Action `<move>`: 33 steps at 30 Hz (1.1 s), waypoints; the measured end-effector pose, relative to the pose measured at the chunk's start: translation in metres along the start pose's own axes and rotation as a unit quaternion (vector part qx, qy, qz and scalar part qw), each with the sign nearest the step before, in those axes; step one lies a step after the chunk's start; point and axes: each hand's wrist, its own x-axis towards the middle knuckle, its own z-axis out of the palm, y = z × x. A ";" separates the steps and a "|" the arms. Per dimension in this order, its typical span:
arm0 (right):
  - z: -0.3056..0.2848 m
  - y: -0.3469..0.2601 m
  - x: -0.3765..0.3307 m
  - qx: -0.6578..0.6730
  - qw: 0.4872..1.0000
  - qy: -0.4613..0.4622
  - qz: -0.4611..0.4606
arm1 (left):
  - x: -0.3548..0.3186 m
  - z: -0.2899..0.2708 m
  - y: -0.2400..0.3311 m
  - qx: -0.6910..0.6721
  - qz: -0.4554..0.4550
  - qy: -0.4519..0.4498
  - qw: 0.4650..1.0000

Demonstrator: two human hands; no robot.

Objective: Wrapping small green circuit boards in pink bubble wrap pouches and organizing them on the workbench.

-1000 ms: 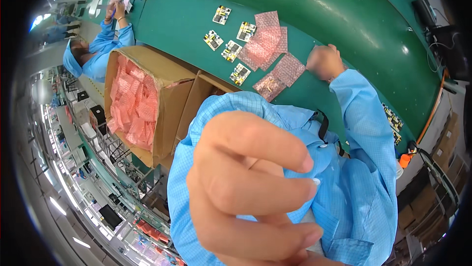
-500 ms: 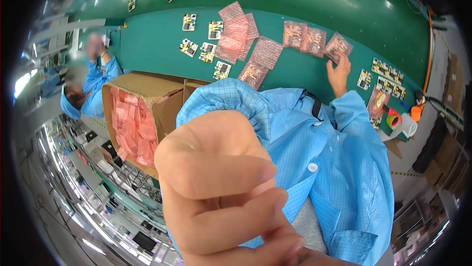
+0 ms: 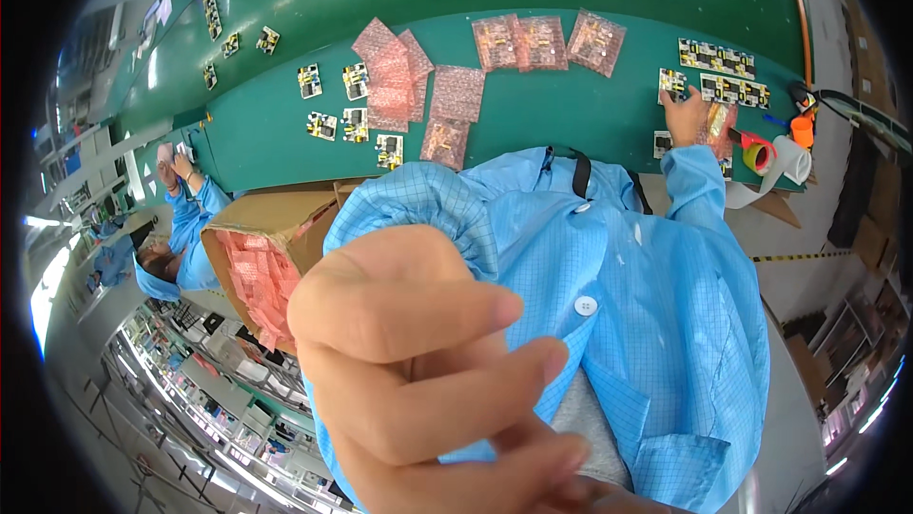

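My left hand (image 3: 409,343) is raised close in front of the view, its fingers curled inward with nothing visible in them; its lower part is cut off by the frame edge. Out on the green table at the right, my right hand (image 3: 686,118) has its fingertips on the lower edge of a small circuit board (image 3: 672,82). Another board (image 3: 663,141) lies beside that hand, partly covered. A pink bubble-wrap pouch (image 3: 717,124) with a board in it is just right of the wrist. Left of the hand lies a filled bubble-wrap pouch (image 3: 596,42).
Two more filled pouches (image 3: 543,42) lie further left, near bubble-wrap sheets (image 3: 388,72) and loose boards (image 3: 356,124). Board strips (image 3: 735,91), a tape roll (image 3: 758,155) and an orange-handled tool (image 3: 802,129) sit right. A cardboard box (image 3: 276,205) of pink pouches stands left, near a co-worker (image 3: 195,219).
My right hand has let go of the filled pouch and moved right to the circuit board. My left hand stays raised, its fingers slightly looser. The view has shifted over the table.
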 end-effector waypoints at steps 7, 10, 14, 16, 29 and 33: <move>0.011 -0.004 0.021 -0.039 0.998 -0.050 0.017 | -0.015 0.003 0.025 0.211 -0.218 -0.120 0.945; 0.002 -0.018 0.030 0.030 0.988 -0.143 0.055 | -0.102 -0.005 -0.041 0.248 -0.320 -0.030 0.914; -0.005 -0.051 0.016 0.078 0.963 -0.252 0.044 | -0.308 -0.030 -0.073 0.400 -0.558 -0.165 0.708; -0.002 -0.058 -0.001 0.072 0.969 -0.237 0.020 | -0.378 -0.028 -0.064 0.442 -0.573 -0.182 0.665; 0.026 -0.041 -0.048 0.249 0.905 -0.345 0.010 | -0.431 0.052 -0.037 0.384 -0.568 -0.268 0.677; 0.013 -0.054 -0.060 0.372 0.798 -0.456 0.133 | -0.423 0.069 -0.017 0.345 -0.552 -0.281 0.706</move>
